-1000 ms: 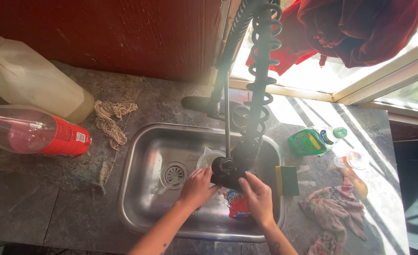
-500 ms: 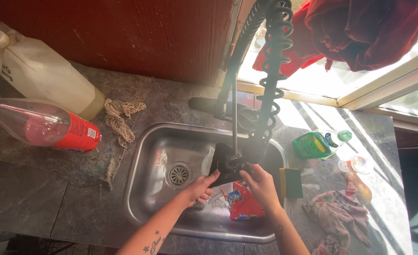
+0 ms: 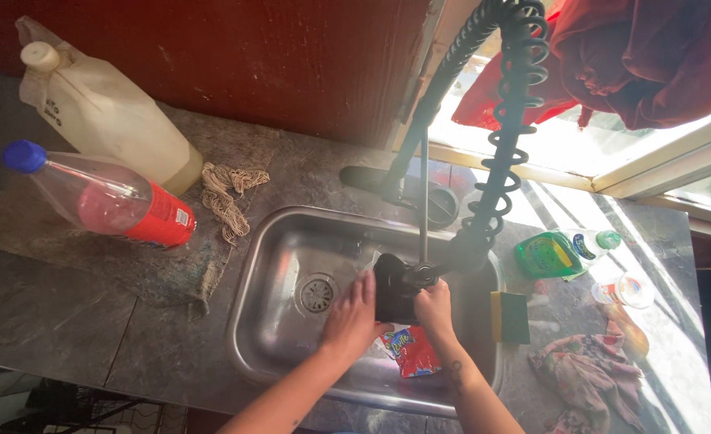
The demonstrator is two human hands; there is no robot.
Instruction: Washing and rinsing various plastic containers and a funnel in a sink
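Note:
Over a steel sink [image 3: 275, 241], both my hands hold a dark, flat object [image 3: 393, 288] under the head of a black coiled spray faucet [image 3: 500, 161]. My left hand [image 3: 354, 312] presses against the object's left side. My right hand [image 3: 434, 307] grips its right side, just below the faucet head. What the dark object is I cannot tell. A red printed wrapper [image 3: 410, 350] lies on the sink floor beneath my hands, and the round drain [image 3: 317, 294] sits to their left.
A clear bottle with a red label [image 3: 106, 199] and a white jug [image 3: 98, 112] lie at the left on a grey mat. Frayed string [image 3: 225, 197] lies nearby. Right of the sink: a sponge [image 3: 510, 317], green detergent bottle [image 3: 564, 252], crumpled rag [image 3: 588, 378]. Red cloth [image 3: 637, 56] hangs at the window.
The view has shifted slightly down and right. My hands stay at the dark object under the faucet head, with my left hand now flatter against its side.

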